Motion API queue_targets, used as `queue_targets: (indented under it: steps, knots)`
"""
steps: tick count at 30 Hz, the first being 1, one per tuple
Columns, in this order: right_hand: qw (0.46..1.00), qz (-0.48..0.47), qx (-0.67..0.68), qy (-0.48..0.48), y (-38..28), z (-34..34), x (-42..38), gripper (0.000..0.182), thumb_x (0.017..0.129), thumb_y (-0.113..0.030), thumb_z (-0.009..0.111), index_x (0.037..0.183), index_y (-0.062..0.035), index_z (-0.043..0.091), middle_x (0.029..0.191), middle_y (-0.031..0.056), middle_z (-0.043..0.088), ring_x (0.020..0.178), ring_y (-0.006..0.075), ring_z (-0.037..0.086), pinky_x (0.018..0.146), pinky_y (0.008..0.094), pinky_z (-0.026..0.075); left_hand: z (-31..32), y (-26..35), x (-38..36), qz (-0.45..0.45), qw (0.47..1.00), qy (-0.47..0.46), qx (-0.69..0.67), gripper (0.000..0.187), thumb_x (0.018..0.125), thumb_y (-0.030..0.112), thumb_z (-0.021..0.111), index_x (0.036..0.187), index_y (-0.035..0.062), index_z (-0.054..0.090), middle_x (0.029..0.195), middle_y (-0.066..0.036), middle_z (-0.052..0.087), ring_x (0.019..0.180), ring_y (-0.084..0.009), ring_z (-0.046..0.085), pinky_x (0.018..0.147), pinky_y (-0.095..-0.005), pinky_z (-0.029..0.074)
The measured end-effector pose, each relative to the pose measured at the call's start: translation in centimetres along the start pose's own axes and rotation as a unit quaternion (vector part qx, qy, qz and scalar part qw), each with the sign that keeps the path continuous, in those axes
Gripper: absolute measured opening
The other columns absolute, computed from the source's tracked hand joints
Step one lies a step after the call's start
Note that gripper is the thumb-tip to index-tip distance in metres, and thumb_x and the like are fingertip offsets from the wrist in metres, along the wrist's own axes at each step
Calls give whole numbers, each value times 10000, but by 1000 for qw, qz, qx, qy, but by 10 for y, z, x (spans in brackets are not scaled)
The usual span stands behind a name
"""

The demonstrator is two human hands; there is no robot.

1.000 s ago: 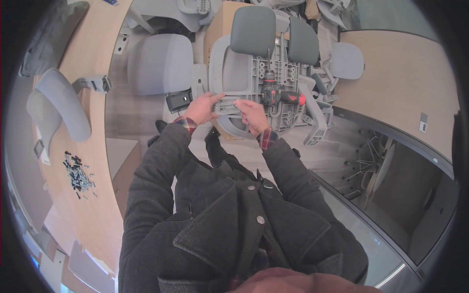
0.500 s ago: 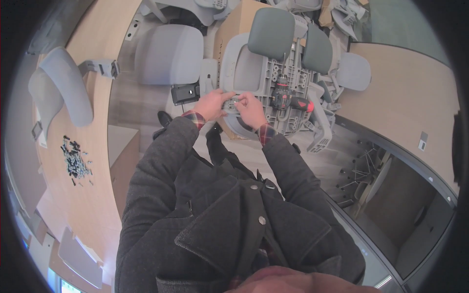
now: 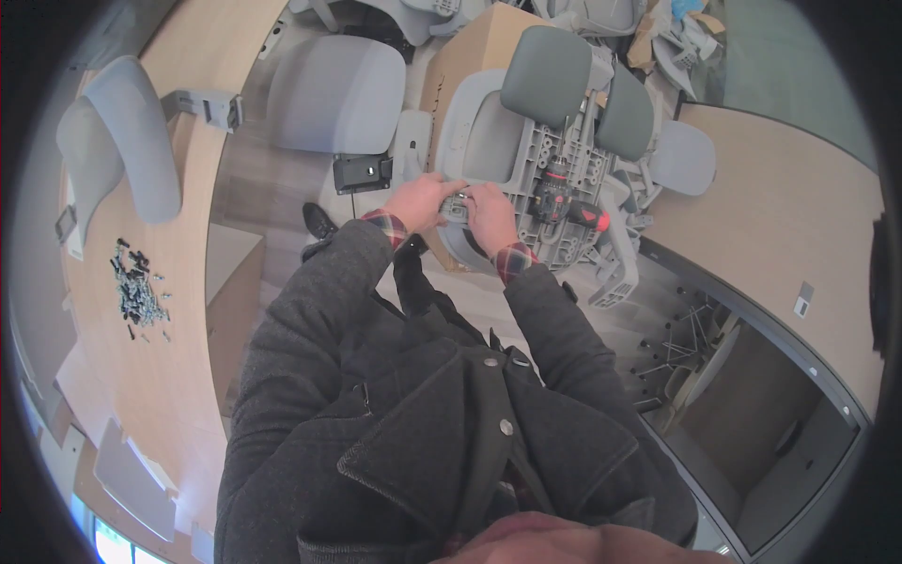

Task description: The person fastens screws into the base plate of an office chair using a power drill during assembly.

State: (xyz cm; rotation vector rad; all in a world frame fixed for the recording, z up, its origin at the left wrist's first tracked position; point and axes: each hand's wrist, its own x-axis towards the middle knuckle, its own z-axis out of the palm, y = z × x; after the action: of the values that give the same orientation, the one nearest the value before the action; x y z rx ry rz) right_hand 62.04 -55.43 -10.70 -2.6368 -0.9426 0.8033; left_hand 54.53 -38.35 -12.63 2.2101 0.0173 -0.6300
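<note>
Your R hand (image 3: pixel 492 218) has closed in on your L hand (image 3: pixel 420 202) vs 1 s ago. Gray plastic piece (image 3: pixel 455 211) lies btwn them, approx. equally near; long axis mostly hidden. Fingers bent at it, can't tell if either grips.

Drill (image 3: pixel 552 199) bars path right of right hand (image 3: pixel 491 220).

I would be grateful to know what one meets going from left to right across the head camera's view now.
Pile of screws → black boxy part → the person's left hand → right hand → power drill → light grey pad.
</note>
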Motion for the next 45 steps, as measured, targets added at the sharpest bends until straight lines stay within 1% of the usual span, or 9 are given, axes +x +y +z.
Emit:
queue_targets:
  steps: [9,17,23,27,30,33,39,42,45]
  knots:
    - [995,-79,-34,53,11,19,-1,135,971,-92,525,1029,-45,638,877,125,597,786,336,614,690,433,499,-1,-1,-2,9,1000,8,-27,698,853,150,793,1465,208,460,1047,-165,580,908,-355,650,764,-458,557]
    - [996,89,0,-6,-13,4,6,122,946,-96,541,928,-53,653,933,147,669,884,358,638,778,440,494,1,-1,0,2,1000,-3,-17,756,847,165,804,1498,223,424,1052,-156,564,873,-344,645,721,-449,556]
    - [997,64,-4,30,-13,4,8,120,889,-108,514,771,-101,538,717,75,586,681,308,567,638,423,429,3,1,0,13,1000,11,-23,740,836,125,806,1475,232,447,936,-134,546,812,-319,618,680,-439,542]
    - [996,72,42,35,-15,0,7,135,852,-78,549,726,-122,531,697,40,584,678,271,550,653,403,425,-3,4,-2,10,1000,-2,-29,719,840,107,798,1461,232,458,932,-131,539,818,-321,620,705,-440,541]
    - [988,95,113,45,-9,-4,3,129,852,-135,563,874,-132,690,906,57,677,909,269,612,861,412,458,-1,1,-2,15,1000,7,-18,727,843,137,803,1467,232,442,972,-150,549,804,-337,632,687,-451,552]
    - [977,130,168,26,-6,-18,-5,252,898,-79,528,1064,-113,715,1117,86,682,923,223,678,873,376,509,2,1,0,16,1000,9,1,770,844,172,809,1506,204,417,1020,-161,576,835,-344,649,729,-447,554]
    - [971,130,202,13,-11,-34,-19,126,911,-159,639,957,-113,746,959,18,742,845,181,650,821,337,500,-4,5,0,3,1000,-21,8,776,865,166,790,1530,193,390,1089,-176,576,878,-344,648,755,-445,555]
    - [977,98,187,23,-6,-26,-25,154,919,-132,656,1037,-112,753,1084,73,671,973,230,643,920,358,514,-5,5,0,3,1000,-18,6,770,858,172,797,1521,193,406,1100,-173,585,935,-345,647,796,-449,552]
    - [983,8,174,63,4,-8,-31,188,891,-69,636,1032,-97,756,1036,86,692,963,257,649,899,374,502,-2,4,1,3,1000,-15,11,773,861,190,796,1524,196,400,1101,-162,581,912,-332,647,776,-453,554]
